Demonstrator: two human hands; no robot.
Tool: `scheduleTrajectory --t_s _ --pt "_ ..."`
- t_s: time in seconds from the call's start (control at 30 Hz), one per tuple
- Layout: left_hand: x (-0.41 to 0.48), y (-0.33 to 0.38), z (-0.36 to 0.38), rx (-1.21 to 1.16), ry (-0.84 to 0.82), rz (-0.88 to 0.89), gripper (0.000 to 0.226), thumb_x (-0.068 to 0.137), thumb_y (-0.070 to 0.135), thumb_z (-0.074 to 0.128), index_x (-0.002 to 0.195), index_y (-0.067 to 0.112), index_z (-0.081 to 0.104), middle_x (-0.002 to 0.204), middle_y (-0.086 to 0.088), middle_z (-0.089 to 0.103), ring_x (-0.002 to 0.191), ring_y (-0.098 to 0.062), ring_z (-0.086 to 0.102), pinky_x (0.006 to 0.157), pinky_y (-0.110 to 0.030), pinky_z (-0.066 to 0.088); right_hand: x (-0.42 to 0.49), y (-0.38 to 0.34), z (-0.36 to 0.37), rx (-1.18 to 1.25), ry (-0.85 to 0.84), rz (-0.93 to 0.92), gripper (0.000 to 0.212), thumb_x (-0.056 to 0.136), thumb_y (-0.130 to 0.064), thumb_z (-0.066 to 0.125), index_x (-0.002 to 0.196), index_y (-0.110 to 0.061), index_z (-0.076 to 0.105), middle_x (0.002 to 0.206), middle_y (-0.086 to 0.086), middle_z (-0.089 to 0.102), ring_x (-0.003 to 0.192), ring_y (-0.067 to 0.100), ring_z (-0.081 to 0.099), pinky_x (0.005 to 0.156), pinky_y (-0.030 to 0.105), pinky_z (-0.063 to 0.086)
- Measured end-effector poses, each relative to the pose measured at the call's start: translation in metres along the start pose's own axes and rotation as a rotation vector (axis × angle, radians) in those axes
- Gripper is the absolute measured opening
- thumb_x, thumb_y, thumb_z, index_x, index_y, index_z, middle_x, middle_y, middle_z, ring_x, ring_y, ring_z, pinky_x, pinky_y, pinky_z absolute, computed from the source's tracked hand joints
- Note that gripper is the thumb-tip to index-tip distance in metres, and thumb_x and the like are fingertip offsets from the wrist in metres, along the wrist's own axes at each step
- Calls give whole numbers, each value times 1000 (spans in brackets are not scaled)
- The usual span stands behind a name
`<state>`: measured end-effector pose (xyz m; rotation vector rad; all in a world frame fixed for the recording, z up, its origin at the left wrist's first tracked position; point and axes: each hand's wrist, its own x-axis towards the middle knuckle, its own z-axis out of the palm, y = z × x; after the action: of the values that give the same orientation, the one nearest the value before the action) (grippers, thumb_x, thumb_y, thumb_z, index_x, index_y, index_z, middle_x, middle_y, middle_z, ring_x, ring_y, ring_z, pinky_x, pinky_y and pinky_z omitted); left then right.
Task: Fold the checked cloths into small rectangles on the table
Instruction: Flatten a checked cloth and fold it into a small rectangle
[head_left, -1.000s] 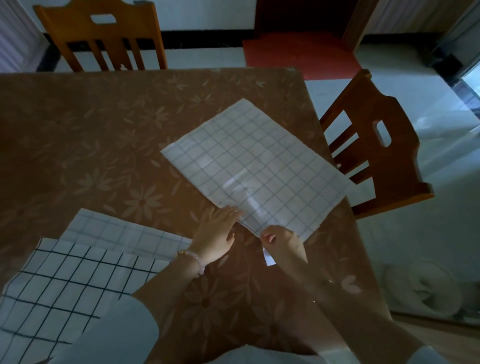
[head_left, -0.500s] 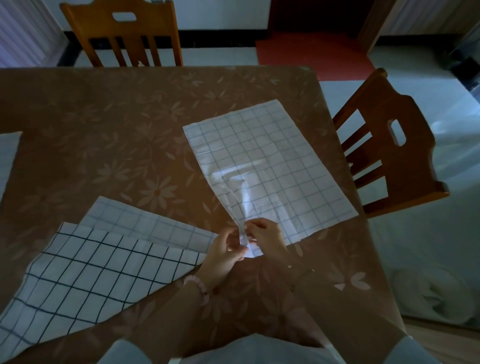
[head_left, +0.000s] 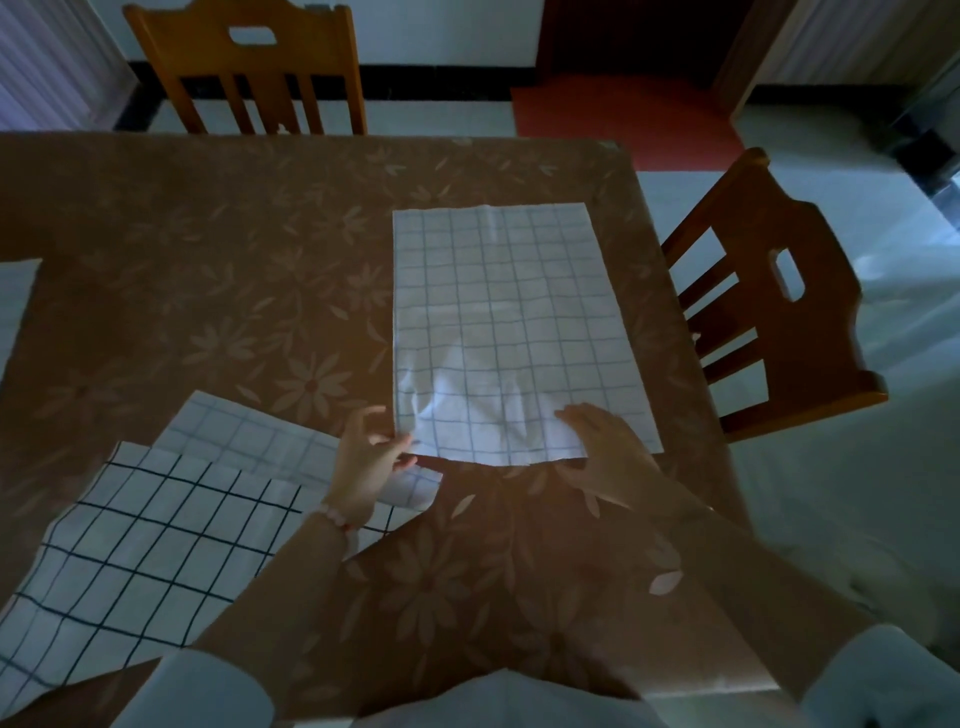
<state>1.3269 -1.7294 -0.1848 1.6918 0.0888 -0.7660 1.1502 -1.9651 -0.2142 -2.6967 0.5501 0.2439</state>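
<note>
A white cloth with a thin grey check (head_left: 509, 322) lies flat as a long rectangle on the brown flowered table (head_left: 218, 270), squared to the table's right edge. My left hand (head_left: 366, 457) pinches its near left corner. On the near edge, right of centre, my right hand (head_left: 605, 452) rests with its fingers spread over the cloth. At the near left lie two more cloths: one with bold dark checks (head_left: 130, 551) lies over a paler checked one (head_left: 244, 434).
A wooden chair (head_left: 249, 67) stands at the table's far side, another wooden chair (head_left: 769, 312) at its right edge. The table's right edge runs close past the cloth. A red mat (head_left: 618, 119) lies on the pale floor beyond.
The grey-checked cloth has turned from a slant to lie square with the table. My hands, pinched together at its near corner, have spread apart along its near edge.
</note>
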Motion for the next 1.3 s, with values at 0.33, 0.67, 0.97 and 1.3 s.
scheduleTrajectory --t_s 0.33,0.67,0.97,1.3 --pt "7 33 -13 -399 4 -174 44 84 -3 63 123 5 46 86 -11 58 81 -16 60 76 -29 55 19 -26 18 -226 356 -135 50 59 -3 79 107 -11 67 106 5 67 98 24 65 91 43 50" --pt "11 41 -16 -555 24 -195 22 83 -5 62 97 9 52 89 -9 61 91 -16 62 67 -28 57 17 -62 20 -41 234 -166 71 78 -59 58 134 -16 46 133 0 52 126 17 47 111 50 29" --pt "14 34 -30 -325 19 -135 56 87 -2 59 137 -4 34 72 0 59 63 -6 62 75 -27 55 18 -48 28 -27 463 -128 18 67 -1 74 80 -11 69 92 3 68 89 21 65 85 35 53" --pt "4 6 -28 619 71 331 48 82 9 68 126 11 49 110 -4 56 99 -20 55 83 -30 45 -12 -34 29 -19 453 -56 17 68 -5 78 76 -13 66 81 -2 66 78 17 65 74 28 53"
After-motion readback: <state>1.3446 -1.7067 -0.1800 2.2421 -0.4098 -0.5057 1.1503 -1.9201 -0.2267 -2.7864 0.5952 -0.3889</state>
